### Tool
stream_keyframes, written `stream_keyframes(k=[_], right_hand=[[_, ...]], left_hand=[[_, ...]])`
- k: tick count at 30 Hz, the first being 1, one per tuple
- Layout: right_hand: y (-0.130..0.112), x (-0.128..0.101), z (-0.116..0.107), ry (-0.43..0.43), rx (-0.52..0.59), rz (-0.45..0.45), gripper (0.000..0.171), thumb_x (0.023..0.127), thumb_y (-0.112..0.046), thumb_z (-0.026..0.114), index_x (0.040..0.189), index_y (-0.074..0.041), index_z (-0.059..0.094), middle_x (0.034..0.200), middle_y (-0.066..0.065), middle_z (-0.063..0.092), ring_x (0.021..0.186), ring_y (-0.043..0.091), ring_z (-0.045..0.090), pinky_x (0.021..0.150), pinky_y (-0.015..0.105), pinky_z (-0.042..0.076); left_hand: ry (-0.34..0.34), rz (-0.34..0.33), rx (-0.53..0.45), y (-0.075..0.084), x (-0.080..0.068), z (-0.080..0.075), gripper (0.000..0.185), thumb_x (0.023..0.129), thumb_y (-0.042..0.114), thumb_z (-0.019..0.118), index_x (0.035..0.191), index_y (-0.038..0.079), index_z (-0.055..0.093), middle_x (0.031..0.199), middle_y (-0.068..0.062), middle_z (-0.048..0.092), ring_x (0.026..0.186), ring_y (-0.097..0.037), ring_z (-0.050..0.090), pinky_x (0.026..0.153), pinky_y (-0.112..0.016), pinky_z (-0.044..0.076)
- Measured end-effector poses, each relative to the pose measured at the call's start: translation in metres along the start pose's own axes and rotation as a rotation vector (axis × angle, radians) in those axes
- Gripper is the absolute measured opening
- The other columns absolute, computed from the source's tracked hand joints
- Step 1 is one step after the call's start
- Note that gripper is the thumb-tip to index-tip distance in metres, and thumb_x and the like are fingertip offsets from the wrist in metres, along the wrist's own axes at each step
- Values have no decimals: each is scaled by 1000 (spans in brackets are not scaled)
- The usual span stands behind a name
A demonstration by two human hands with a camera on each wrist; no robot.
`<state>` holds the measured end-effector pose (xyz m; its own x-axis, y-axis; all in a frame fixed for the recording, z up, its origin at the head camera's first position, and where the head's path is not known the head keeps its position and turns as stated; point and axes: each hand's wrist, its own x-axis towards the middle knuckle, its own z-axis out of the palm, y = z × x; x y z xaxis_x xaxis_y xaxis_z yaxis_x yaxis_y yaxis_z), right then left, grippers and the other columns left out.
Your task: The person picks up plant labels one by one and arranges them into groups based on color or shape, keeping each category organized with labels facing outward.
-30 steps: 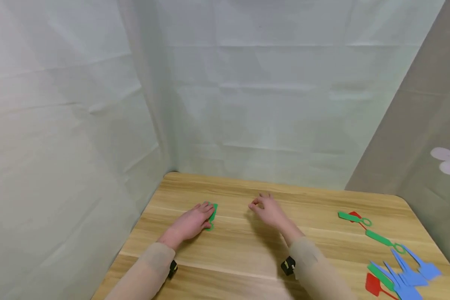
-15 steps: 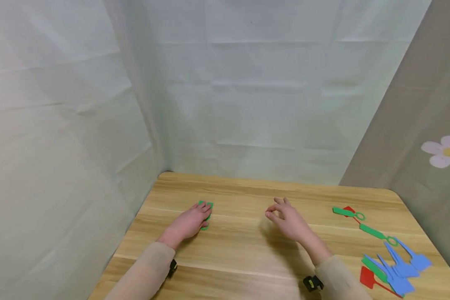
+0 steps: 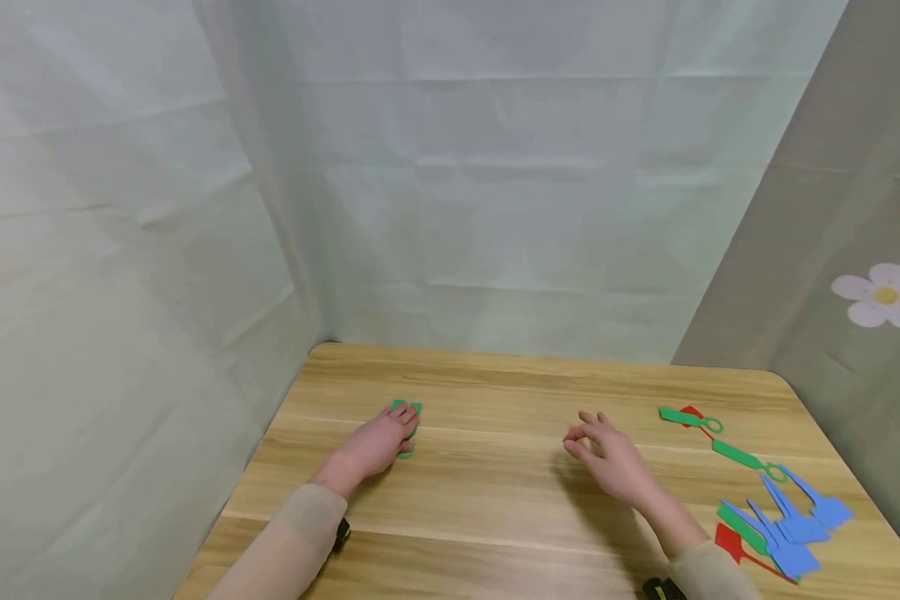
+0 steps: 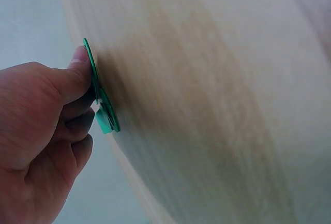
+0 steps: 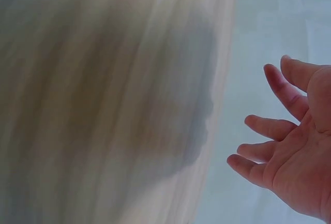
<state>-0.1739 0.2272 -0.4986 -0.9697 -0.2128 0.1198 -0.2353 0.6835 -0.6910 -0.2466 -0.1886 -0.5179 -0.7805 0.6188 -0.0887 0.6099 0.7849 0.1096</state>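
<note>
My left hand [image 3: 378, 442] lies on the wooden table [image 3: 495, 500] at the left, its fingers pressing a flat green plastic tag [image 3: 409, 409] against the top. In the left wrist view the thumb and fingertips of the left hand [image 4: 46, 125] touch the green tag [image 4: 104, 114], which lies flat on the wood. Right of the table's middle my right hand [image 3: 606, 450] hovers just above the table. It holds nothing and its fingers are loosely bent. The right wrist view shows the right hand [image 5: 289, 146] with an empty palm.
At the right edge lie more flat tags: a green one [image 3: 677, 415] over a red one [image 3: 694, 412], another green one [image 3: 738, 455], and a pile of blue ones [image 3: 795, 523] with a red one [image 3: 731, 540]. Pale cloth walls stand behind and to the left.
My right hand has moved rightward across the table, away from the left hand and closer to the tags at the right. The left hand stays on the green tag.
</note>
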Motion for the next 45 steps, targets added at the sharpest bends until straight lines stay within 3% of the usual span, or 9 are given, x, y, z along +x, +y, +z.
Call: stream_keyframes(k=[8,15,23,27,36,45], right_hand=[[32,-25,-21,49,-29,2,12,107,-21,69,109,-11,75,149,37,54,146,68,29,114,82,26],[56,-36,-52,55,-166,34,8,103,-13,73,110,-9,75,147,41,53,141,71,33,109,83,33],[83,-17,-98,26,-438,52,15,100,-8,73,113,0,77,142,44,53,136,74,36,103,83,37],[96,-4,-111,8,-510,84,19,100,-8,72,117,0,75,145,44,50,136,73,36,100,83,40],[116,24,-119,-38,-598,75,27,97,-8,77,122,-2,74,142,42,55,135,73,37,102,84,38],[118,35,-113,-62,-677,45,28,93,-9,81,120,-4,79,137,37,61,135,71,40,101,80,43]], left_hand=[[7,-10,17,2,-7,2,50,109,11,63,153,-10,51,161,-25,48,153,-42,40,125,-55,32],[7,-5,24,2,-8,3,49,109,11,62,152,-10,52,160,-25,49,152,-41,41,125,-55,32],[2,-10,39,-1,-6,2,50,110,13,62,153,-9,52,159,-24,50,152,-41,42,126,-54,32],[6,-12,6,-3,-8,3,54,109,17,63,153,-10,51,161,-25,48,153,-43,40,126,-55,30],[31,-1,-25,-7,-3,8,57,106,21,66,152,-10,52,160,-26,48,151,-44,41,125,-55,32],[-3,-31,-53,-4,0,7,58,107,22,66,153,-10,51,162,-25,46,153,-43,38,127,-53,30]])
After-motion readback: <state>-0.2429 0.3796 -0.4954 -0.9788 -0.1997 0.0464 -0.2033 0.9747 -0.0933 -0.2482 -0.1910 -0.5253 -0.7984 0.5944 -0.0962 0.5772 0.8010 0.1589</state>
